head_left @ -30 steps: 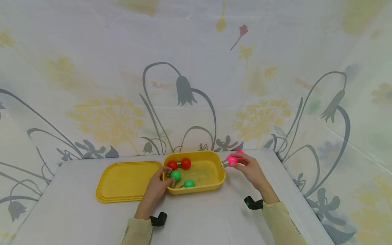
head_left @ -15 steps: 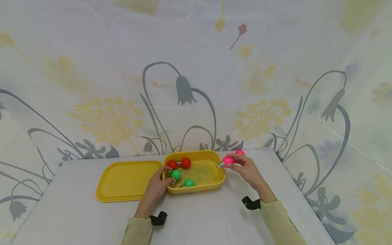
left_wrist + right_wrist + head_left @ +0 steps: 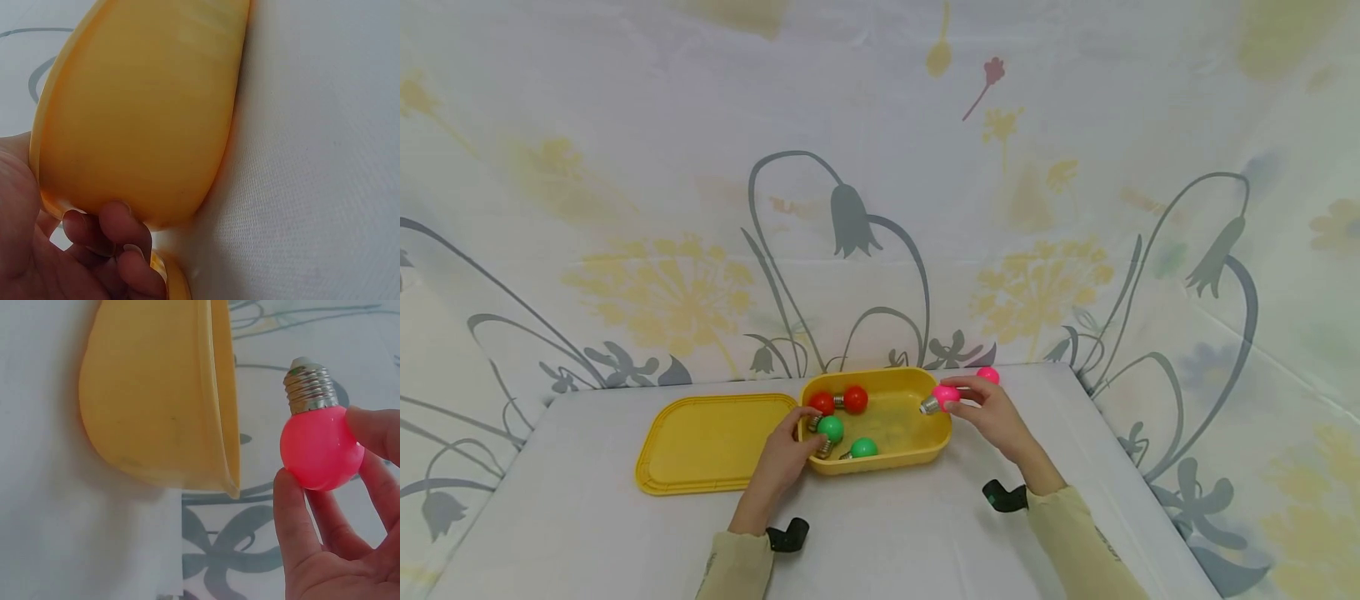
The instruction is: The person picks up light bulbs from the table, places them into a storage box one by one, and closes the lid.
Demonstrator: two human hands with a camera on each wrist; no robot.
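Observation:
A pink light bulb [image 3: 946, 397] with a silver screw base is pinched by its globe in my right hand [image 3: 992, 417], above the right end of a yellow box [image 3: 917, 458]. In the right wrist view the bulb [image 3: 322, 449] shows clearly between thumb and fingers, base tipped away from the palm. My left hand [image 3: 786, 458] grips the box's left end, thumb and fingers around its rim. Inside the box, red bulbs [image 3: 855, 399] lie at the back left and green bulbs [image 3: 864, 448] toward the front. The left wrist view shows the box's outer wall [image 3: 137, 112] against curled fingers.
A flat yellow lid [image 3: 707, 450] lies on the white table left of the box, partly behind my left hand. Another pink bulb [image 3: 988, 375] sits behind my right hand near the table's back edge. A flower-printed cloth [image 3: 880, 208] rises behind.
My right hand has carried the pink bulb leftward, from beside the box's right rim to over its right end. The left hand and the box have stayed in place.

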